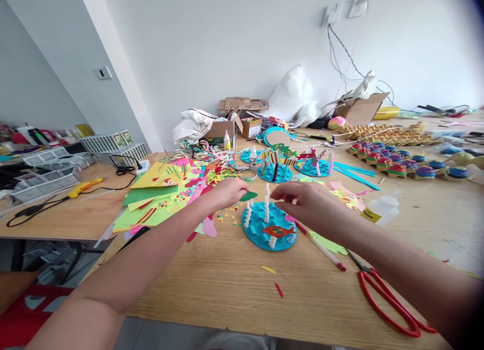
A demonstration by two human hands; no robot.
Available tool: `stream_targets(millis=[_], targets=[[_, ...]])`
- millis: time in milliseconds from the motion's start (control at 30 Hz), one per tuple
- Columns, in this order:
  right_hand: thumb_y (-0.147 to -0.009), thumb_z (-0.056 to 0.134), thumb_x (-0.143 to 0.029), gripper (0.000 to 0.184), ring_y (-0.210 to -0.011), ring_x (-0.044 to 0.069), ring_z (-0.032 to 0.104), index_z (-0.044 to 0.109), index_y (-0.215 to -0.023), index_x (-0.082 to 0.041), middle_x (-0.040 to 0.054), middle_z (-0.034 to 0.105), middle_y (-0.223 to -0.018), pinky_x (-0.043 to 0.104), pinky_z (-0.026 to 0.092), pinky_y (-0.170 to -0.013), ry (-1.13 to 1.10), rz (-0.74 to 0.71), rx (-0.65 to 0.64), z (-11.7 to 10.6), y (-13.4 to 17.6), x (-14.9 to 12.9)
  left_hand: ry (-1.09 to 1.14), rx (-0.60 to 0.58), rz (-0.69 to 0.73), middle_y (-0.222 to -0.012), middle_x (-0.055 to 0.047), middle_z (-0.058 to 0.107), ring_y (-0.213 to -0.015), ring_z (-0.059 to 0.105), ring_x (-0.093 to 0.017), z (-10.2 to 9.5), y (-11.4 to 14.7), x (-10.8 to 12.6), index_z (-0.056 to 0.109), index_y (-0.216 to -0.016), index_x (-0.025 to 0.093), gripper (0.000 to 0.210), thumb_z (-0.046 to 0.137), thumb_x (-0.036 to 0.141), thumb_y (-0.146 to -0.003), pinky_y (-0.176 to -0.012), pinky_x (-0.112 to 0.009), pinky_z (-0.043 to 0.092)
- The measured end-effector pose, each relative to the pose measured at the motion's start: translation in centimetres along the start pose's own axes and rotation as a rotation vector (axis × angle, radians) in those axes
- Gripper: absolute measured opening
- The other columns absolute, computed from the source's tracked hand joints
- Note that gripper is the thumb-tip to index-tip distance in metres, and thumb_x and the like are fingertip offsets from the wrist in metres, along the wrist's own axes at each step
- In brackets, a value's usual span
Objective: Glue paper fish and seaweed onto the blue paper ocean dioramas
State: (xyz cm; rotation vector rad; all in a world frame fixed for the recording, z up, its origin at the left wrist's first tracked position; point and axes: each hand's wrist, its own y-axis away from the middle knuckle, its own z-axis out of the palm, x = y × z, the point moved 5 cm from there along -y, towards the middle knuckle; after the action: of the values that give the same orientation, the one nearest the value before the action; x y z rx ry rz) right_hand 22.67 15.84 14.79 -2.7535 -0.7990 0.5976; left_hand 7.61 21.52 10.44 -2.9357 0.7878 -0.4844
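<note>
My left hand [226, 191] pinches a small green paper cut-out [248, 195] just above the left edge of a blue round craft disc [260, 229]. The disc lies on the wooden table [234, 284] and carries white twisted posts [266, 203] and an orange paper fish [279, 231]. My right hand [308, 201] hovers over the disc's right side with fingers curled; whether it holds a small piece is unclear. A pen [321, 248] lies under my right wrist.
Red-handled scissors [389, 299] lie at front right. A glue bottle [382, 208] lies on its side at right. Coloured paper sheets [159, 193] and scraps spread left. Two similar blue discs [275, 171] sit behind, with painted egg cartons [401, 163], boxes and a yellow glue gun [85, 187].
</note>
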Motion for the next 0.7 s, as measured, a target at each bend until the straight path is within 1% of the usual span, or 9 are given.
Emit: stream_targets(millis=[100,167,233,300,400,467,500,600,700], targets=[[-0.07,0.052,-0.018,0.019,-0.06,0.015,0.058,0.065,-0.084,-0.022,0.0017,0.065,-0.069,0.025,0.04,-0.052,0.084,-0.004,-0.051,1.8,-2.6,0.4,0.021,-0.019,0.025,-0.073,-0.002,0.063,-0.065,0.054,-0.014,0.1,0.1,0.4,0.065,-0.079,0.017,0.024,0.041,0.016,-0.075,-0.054,-0.022,0.034],[-0.07,0.053,-0.02,0.02,-0.066,0.017,0.059,0.065,-0.087,-0.022,0.0024,0.066,-0.075,0.025,0.04,-0.056,0.113,-0.048,-0.075,2.8,-3.8,0.6,0.02,-0.027,0.027,-0.069,-0.002,0.062,-0.062,0.053,-0.014,0.0,0.3,0.7,0.064,-0.077,0.017,0.023,0.041,0.017,-0.075,-0.051,-0.022,0.032],[-0.071,0.053,-0.02,0.02,-0.07,0.017,0.058,0.065,-0.086,-0.022,0.0027,0.066,-0.079,0.025,0.039,-0.057,0.142,-0.096,-0.072,3.4,-4.6,0.5,0.015,-0.026,0.017,-0.066,-0.001,0.06,-0.061,0.052,-0.014,-0.1,0.4,0.8,0.063,-0.075,0.017,0.021,0.042,0.017,-0.074,-0.05,-0.022,0.031],[-0.072,0.051,-0.019,0.019,-0.069,0.016,0.058,0.065,-0.084,-0.021,0.0028,0.065,-0.079,0.025,0.038,-0.057,0.157,-0.116,-0.04,3.2,-4.8,0.4,0.026,-0.002,0.01,-0.067,-0.002,0.06,-0.062,0.052,-0.014,-0.2,0.6,0.8,0.063,-0.075,0.017,0.022,0.041,0.016,-0.074,-0.052,-0.023,0.032],[-0.075,0.047,-0.018,0.018,-0.064,0.014,0.055,0.064,-0.081,-0.02,0.0027,0.063,-0.075,0.024,0.036,-0.055,0.146,-0.095,0.015,2.4,-4.3,0.2,0.045,0.113,-0.006,-0.071,-0.002,0.059,-0.063,0.051,-0.014,-1.1,1.2,0.7,0.06,-0.087,0.019,0.026,0.038,0.013,-0.074,-0.055,-0.023,0.033],[-0.076,0.046,-0.018,0.018,-0.063,0.013,0.054,0.063,-0.079,-0.019,0.0025,0.062,-0.074,0.023,0.035,-0.054,0.122,-0.084,0.033,1.8,-3.7,-0.1,0.041,0.198,-0.038,-0.069,-0.001,0.056,-0.059,0.048,-0.013,-2.0,1.7,0.6,0.055,-0.095,0.019,0.032,0.036,0.011,-0.072,-0.053,-0.024,0.031],[-0.077,0.046,-0.018,0.017,-0.062,0.012,0.053,0.063,-0.078,-0.019,0.0022,0.061,-0.074,0.022,0.035,-0.054,0.108,-0.087,0.038,1.6,-3.3,-0.3,0.044,0.216,-0.06,-0.066,0.0,0.054,-0.056,0.046,-0.013,-2.3,1.9,0.5,0.054,-0.096,0.02,0.032,0.035,0.011,-0.071,-0.051,-0.024,0.03],[-0.078,0.048,-0.023,0.014,-0.06,0.011,0.052,0.06,-0.072,-0.018,0.0015,0.059,-0.072,0.021,0.033,-0.052,0.075,-0.141,0.063,1.2,-1.9,-1.9,0.091,0.18,-0.123,-0.058,0.003,0.049,-0.052,0.041,-0.012,-2.8,2.2,0.4,0.054,-0.084,0.019,0.026,0.037,0.01,-0.066,-0.048,-0.023,0.029],[-0.078,0.05,-0.032,0.017,-0.063,0.013,0.052,0.057,-0.072,-0.017,0.0025,0.058,-0.073,0.022,0.031,-0.052,0.13,-0.19,0.101,1.5,-0.6,-4.1,0.159,0.166,-0.179,-0.055,0.003,0.048,-0.051,0.042,-0.011,-2.9,2.0,0.4,0.053,-0.069,0.018,0.015,0.041,0.011,-0.063,-0.047,-0.022,0.03]])
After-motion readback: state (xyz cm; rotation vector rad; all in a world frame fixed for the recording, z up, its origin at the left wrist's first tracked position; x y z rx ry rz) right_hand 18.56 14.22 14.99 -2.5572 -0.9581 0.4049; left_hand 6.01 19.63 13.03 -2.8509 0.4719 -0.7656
